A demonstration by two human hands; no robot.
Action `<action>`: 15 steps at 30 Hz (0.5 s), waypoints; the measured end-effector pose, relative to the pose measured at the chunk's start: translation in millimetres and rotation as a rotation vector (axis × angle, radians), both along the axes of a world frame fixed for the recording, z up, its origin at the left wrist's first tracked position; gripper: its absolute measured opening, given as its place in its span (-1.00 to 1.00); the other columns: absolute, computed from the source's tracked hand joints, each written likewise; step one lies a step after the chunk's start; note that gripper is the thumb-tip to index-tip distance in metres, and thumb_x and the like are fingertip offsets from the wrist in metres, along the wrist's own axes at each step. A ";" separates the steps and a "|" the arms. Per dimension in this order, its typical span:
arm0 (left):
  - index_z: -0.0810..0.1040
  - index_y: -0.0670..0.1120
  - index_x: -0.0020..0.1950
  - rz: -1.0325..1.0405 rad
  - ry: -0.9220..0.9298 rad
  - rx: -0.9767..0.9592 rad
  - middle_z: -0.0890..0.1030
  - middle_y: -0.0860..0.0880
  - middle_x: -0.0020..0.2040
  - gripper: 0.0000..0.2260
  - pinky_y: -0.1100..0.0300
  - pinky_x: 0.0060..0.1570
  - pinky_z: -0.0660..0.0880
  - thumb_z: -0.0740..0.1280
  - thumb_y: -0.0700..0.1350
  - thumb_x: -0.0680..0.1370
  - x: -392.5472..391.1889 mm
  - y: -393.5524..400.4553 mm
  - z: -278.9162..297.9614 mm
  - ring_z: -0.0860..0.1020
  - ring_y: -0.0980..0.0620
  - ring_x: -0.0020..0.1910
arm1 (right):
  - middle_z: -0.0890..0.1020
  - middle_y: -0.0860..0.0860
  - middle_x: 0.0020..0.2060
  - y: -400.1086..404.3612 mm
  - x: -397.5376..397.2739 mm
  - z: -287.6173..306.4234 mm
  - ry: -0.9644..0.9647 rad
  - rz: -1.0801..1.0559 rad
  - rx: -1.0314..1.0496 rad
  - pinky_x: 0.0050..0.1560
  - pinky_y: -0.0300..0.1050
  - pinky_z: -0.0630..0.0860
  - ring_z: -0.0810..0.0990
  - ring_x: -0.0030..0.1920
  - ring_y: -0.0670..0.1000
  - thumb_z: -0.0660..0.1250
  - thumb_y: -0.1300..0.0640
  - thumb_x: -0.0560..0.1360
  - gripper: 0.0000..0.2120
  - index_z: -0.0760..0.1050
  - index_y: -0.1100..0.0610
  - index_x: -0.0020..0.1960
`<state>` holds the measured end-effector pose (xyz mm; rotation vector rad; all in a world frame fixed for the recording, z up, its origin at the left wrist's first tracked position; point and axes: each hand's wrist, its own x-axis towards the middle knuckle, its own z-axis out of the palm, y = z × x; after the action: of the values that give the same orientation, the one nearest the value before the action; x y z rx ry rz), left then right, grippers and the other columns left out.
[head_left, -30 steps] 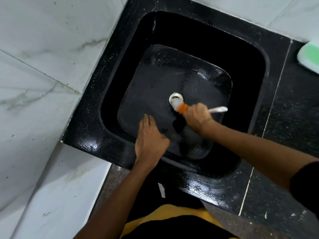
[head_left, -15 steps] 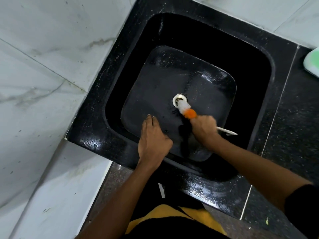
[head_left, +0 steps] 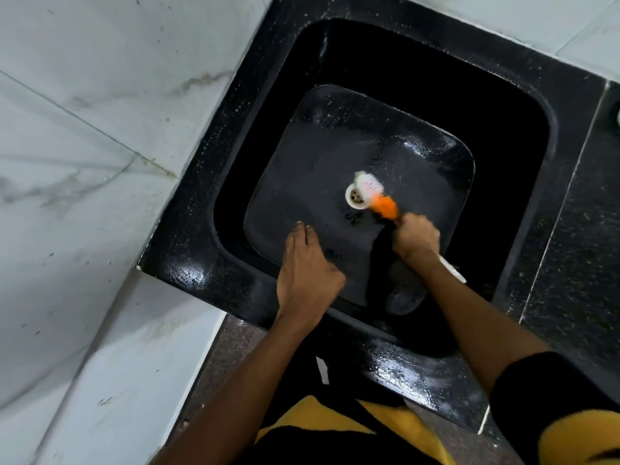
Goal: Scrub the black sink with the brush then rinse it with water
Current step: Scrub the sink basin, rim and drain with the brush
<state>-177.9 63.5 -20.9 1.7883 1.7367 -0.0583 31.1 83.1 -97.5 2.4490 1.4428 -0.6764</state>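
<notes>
Hands: two, one brush (head_left: 375, 196), one sink (head_left: 523, 182).

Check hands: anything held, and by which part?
Right hand grips the brush around the middle of its handle; the bristle head is over the drain, the white handle end sticks out behind. Left hand holds nothing, resting on the sink floor.

The black sink (head_left: 503, 135) is sitting square and deep in a speckled black worktop (head_left: 577, 209), its rounded floor wet and glistening, with a white drain ring (head_left: 356, 195) near the middle. The brush (head_left: 379, 196) is lying tilted over the drain, its white bristle tip blurred just beside the ring, an orange band behind it, and its white handle end is sticking out toward the sink's near right wall.
</notes>
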 end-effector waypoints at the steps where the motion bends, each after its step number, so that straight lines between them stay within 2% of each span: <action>1: 0.13 -0.26 0.55 0.001 -0.001 0.003 0.12 -0.17 0.58 -0.33 0.10 0.54 0.06 0.23 -0.13 0.46 0.3 0.5 -0.5 0.06 -0.09 0.55 | 0.59 0.26 0.08 1.2 6.1 -3.9 -0.020 -0.046 0.003 0.07 0.07 0.50 0.58 0.11 0.29 0.20 0.20 0.54 -0.78 0.53 0.25 0.10; 5: 0.12 -0.26 0.55 -0.002 0.002 -0.009 0.12 -0.18 0.58 -0.32 0.10 0.54 0.04 0.23 -0.13 0.46 0.0 1.6 1.1 0.07 -0.10 0.55 | 0.62 0.21 0.03 -7.3 -14.9 -2.7 0.108 0.120 -0.033 0.00 0.03 0.51 0.61 0.04 0.25 0.17 0.17 0.56 -0.80 0.54 0.21 0.05; 9: 0.13 -0.27 0.55 -0.010 0.001 0.001 0.13 -0.19 0.58 -0.32 0.09 0.54 0.05 0.23 -0.13 0.46 0.9 1.4 0.3 0.07 -0.10 0.55 | 0.61 0.24 0.06 8.6 12.7 -5.1 0.012 -0.072 0.047 0.04 0.03 0.51 0.59 0.09 0.27 0.21 0.18 0.55 -0.80 0.55 0.23 0.08; 12: 0.12 -0.26 0.55 -0.004 -0.001 -0.015 0.12 -0.18 0.58 -0.32 0.08 0.54 0.06 0.23 -0.12 0.47 1.5 1.8 1.5 0.06 -0.09 0.56 | 0.63 0.20 0.04 -3.5 -10.6 0.3 0.156 0.009 0.015 0.01 0.02 0.51 0.61 0.06 0.24 0.17 0.16 0.57 -0.79 0.55 0.20 0.05; 15: 0.13 -0.26 0.55 -0.002 -0.001 -0.007 0.12 -0.17 0.58 -0.33 0.08 0.54 0.07 0.23 -0.12 0.47 0.9 1.9 1.7 0.06 -0.08 0.56 | 0.61 0.22 0.07 -1.2 4.9 0.2 0.103 -0.069 0.051 0.05 0.02 0.51 0.60 0.09 0.25 0.19 0.15 0.56 -0.79 0.54 0.20 0.09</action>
<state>-177.1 65.5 -19.2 1.7846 1.7325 -0.0641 36.0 81.9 -97.3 2.5475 1.4350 -0.8013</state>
